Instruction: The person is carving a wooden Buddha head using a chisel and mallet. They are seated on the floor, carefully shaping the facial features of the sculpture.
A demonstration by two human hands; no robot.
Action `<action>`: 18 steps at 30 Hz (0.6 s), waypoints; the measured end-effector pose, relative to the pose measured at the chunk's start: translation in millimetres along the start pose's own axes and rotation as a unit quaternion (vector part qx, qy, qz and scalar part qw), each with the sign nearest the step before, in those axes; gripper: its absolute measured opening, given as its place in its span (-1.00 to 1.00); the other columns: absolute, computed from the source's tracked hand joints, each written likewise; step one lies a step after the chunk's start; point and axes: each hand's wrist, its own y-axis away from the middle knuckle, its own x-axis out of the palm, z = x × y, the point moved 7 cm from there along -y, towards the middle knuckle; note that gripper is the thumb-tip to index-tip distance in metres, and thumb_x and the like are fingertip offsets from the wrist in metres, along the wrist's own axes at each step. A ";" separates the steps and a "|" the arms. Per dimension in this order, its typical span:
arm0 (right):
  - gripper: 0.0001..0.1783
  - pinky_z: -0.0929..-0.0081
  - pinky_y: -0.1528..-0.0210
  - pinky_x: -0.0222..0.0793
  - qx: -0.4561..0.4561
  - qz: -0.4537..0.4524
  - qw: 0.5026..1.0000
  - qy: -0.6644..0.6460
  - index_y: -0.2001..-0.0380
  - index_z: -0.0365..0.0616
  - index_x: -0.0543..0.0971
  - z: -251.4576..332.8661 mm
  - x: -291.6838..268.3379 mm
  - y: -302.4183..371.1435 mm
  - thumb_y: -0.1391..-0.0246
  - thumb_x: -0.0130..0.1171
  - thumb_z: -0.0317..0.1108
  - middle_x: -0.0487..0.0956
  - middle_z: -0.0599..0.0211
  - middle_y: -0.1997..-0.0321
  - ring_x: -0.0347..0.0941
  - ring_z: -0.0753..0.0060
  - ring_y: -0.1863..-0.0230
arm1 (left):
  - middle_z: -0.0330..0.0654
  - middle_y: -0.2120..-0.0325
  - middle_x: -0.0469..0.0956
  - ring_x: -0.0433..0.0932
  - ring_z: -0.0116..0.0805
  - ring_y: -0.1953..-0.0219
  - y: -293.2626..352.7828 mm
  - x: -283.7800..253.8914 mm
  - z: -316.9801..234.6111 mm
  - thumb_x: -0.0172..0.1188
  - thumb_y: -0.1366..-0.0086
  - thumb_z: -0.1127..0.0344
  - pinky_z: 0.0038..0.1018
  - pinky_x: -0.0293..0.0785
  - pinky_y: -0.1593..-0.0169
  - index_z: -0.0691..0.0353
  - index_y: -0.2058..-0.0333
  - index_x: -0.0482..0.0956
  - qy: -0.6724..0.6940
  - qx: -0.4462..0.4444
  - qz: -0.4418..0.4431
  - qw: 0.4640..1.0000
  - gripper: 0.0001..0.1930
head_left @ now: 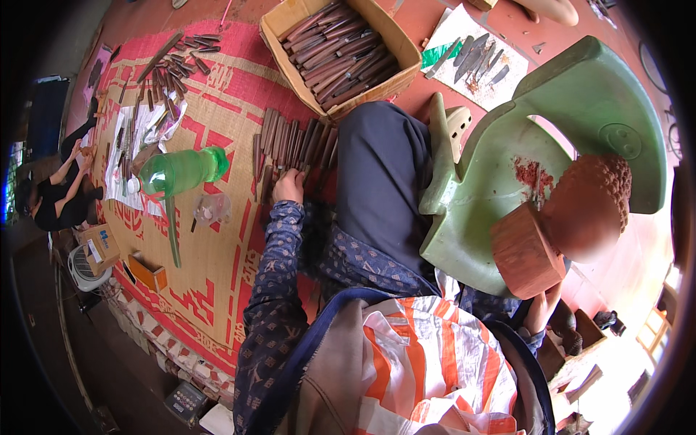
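Wooden carving [525,250] held at base by right hand [542,310]. Left hand [288,187] at chisels [293,141], mat's [210,254] right side; can't tell its grip. Likely tool selection; next needs one handle pinched.

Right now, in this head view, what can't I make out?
Head view:
Right hand: most fingers hidden behind the wooden block.
Left hand: its grip, hidden by the hand itself, on any lined-up tools.
Carved head: features lost in blur.
Box: lower contents covered by tools on top.
Limb, top right: cut off by the upper edge.
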 end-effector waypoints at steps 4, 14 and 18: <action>-0.44 0.38 -0.28 0.13 0.007 -0.026 0.999 -0.024 -0.19 -0.31 0.30 6.6 5.6 0.9 -0.14 0.18 -0.42 0.41 0.20 -0.16 0.30 0.34 -0.20 | -0.05 0.32 0.59 0.57 0.05 0.20 -2.2 1.9 13.5 0.26 -0.19 0.26 -0.09 0.49 0.13 0.10 0.32 0.55 -0.072 0.002 -0.032 0.997 -0.88; -0.44 0.38 -0.28 0.16 0.014 -0.015 0.998 -0.053 -0.20 -0.30 0.29 19.7 13.8 -0.6 -0.15 0.16 -0.46 0.41 0.19 -0.17 0.32 0.35 -0.21 | -0.11 0.37 0.60 0.60 -0.06 0.30 -0.8 3.2 13.1 0.27 -0.19 0.36 -0.20 0.53 0.17 0.22 0.29 0.58 -0.059 -0.039 0.070 0.995 -0.87; -0.46 0.39 -0.27 0.16 -0.003 -0.016 1.000 -0.022 -0.19 -0.31 0.30 25.9 16.1 -2.5 -0.15 0.16 -0.48 0.42 0.17 -0.17 0.32 0.35 -0.21 | -0.21 0.40 0.60 0.57 -0.37 0.43 6.0 6.5 20.5 0.22 -0.30 0.36 -0.43 0.52 0.29 0.29 0.21 0.56 0.414 -0.136 0.210 0.875 -0.85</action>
